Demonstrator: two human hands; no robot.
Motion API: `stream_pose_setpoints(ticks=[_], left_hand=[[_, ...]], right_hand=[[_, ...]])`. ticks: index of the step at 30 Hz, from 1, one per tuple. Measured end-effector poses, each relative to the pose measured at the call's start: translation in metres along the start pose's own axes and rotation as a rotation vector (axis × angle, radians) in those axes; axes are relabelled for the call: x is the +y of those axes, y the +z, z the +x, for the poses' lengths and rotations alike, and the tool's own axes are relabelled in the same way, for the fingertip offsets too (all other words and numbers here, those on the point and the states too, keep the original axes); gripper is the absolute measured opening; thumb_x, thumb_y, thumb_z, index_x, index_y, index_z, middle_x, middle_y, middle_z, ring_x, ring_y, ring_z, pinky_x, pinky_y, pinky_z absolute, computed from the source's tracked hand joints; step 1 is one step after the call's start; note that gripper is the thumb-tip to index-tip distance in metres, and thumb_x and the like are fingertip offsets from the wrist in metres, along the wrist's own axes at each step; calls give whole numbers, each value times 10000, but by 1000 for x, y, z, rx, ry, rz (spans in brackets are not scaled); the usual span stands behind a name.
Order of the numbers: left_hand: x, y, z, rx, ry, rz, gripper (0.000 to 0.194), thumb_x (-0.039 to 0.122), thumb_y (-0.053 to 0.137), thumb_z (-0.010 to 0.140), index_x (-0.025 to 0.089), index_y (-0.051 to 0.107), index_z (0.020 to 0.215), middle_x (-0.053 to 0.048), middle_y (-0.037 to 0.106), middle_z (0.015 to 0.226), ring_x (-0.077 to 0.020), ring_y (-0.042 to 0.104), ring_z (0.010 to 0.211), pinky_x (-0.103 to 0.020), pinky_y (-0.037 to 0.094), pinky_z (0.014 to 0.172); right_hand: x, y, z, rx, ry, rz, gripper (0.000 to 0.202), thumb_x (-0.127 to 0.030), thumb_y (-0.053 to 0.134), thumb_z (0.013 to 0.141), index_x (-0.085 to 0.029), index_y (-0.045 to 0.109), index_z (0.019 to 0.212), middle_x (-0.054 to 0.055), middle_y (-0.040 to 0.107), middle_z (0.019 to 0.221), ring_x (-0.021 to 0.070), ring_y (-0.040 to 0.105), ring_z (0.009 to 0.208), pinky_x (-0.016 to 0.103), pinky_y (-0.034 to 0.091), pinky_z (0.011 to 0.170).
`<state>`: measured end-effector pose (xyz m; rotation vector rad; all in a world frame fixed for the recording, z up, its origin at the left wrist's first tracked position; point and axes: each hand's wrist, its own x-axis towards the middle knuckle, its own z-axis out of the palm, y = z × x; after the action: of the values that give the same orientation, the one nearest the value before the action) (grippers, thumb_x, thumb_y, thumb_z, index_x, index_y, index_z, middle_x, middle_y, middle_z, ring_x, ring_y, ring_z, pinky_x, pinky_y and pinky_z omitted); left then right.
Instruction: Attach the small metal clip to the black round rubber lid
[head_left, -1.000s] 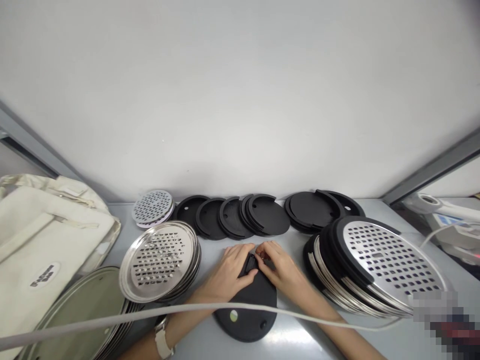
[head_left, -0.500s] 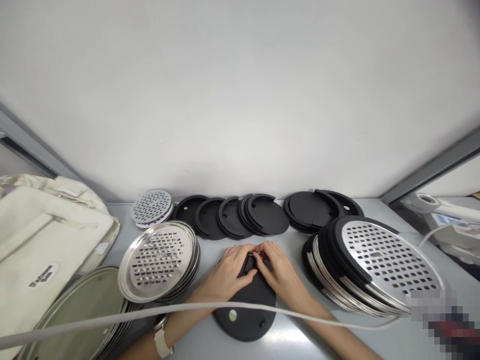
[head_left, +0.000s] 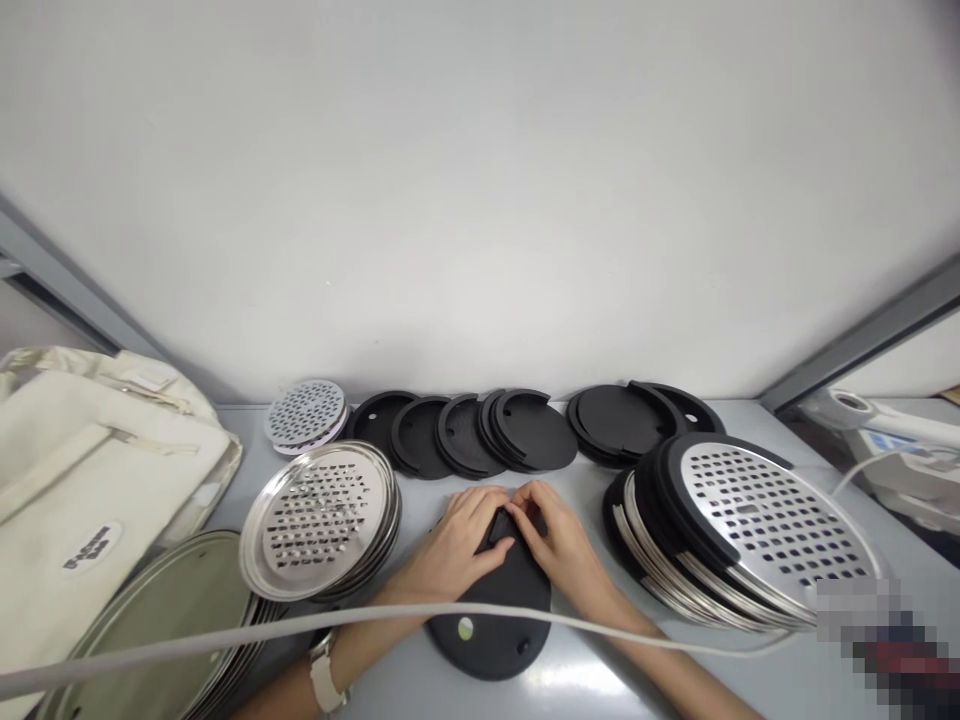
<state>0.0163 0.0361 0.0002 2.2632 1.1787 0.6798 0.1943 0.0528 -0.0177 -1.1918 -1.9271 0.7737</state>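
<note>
A black flat piece (head_left: 491, 655) with a rounded near end lies on the table between my arms. It bears a small green-and-white round sticker (head_left: 465, 628) and a small dark round spot. My left hand (head_left: 459, 545) curls over its far left side, with the thumb lying across the top. At the far end, my right hand (head_left: 551, 535) has its thumb and fingertips pinched together against the piece's edge. My fingers cover much of that end, so its detail is hidden. A watch with a pale strap (head_left: 324, 675) is on my left wrist.
A pale cable (head_left: 375, 613) crosses in front of my arms. Left stand perforated metal discs (head_left: 315, 520), green discs (head_left: 157, 610) and a cream bag (head_left: 82, 500). Black round pieces (head_left: 536, 430) line the wall. Right is a stack of perforated metal discs with black rims (head_left: 772, 510).
My right fingertips have shifted slightly at the far end of the black piece. My left hand and the piece stay nearly where they were.
</note>
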Motion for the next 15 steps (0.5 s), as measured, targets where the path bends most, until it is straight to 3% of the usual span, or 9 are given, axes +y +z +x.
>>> stream_pose_setpoints(ticks=[7,15], left_hand=[[3,-1,1,10,-5,-33,370,212,531,880,239,430,1235,-56,528,1218,-202,461,1185,-392,392,1018],[2,0,-1,15,-32,-33,435,206,541,867,237,391,1274,-66,515,1249,-217,464,1191,-399,409,1010]], right_hand=[[0,-1,3,-44,-3,17,119,-218,422,933,-196,523,874,30,552,793,178,534,747,319,446,695],[0,6,-3,28,-27,-36,135,-211,400,940,-202,469,824,37,513,807,191,510,777,346,437,721]])
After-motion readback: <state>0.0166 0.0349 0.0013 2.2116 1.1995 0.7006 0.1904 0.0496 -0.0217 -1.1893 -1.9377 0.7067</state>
